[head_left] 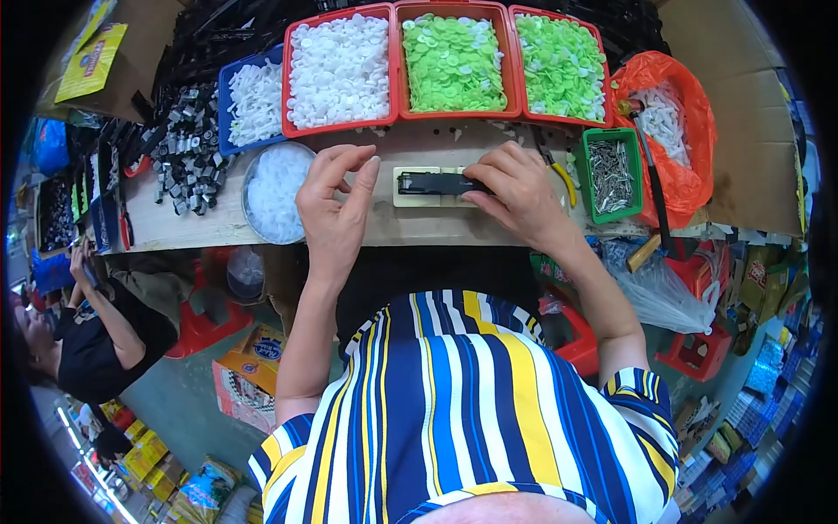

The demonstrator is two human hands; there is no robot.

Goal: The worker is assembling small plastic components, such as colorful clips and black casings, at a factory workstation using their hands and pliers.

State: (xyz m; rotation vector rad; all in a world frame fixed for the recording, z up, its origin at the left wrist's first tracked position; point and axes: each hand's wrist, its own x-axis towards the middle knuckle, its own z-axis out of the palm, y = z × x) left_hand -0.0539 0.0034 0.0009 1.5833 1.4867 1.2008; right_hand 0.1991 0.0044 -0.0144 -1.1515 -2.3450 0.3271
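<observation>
A black elongated plastic part [428, 183] lies across a cream-coloured block fixture [404, 201] on the table, in front of me. My right hand [517, 188] is closed around the right end of that black part, thumb below and fingers above. To the left of the fixture, my left hand [336, 205] is raised with thumb and forefinger tips brought together. Whatever may sit between those tips is too small to make out. Beside my left hand stands a round tub [249, 205] of small translucent white pieces.
Behind the fixture are red trays [397, 61] of white and green discs and a blue tray [225, 113] of white pieces. A green box [580, 188] of metal pins, yellow-handled pliers [561, 175] and an orange bag [698, 166] are rightward. Black-and-silver parts [188, 148] pile leftward. Another person [109, 332] works at far left.
</observation>
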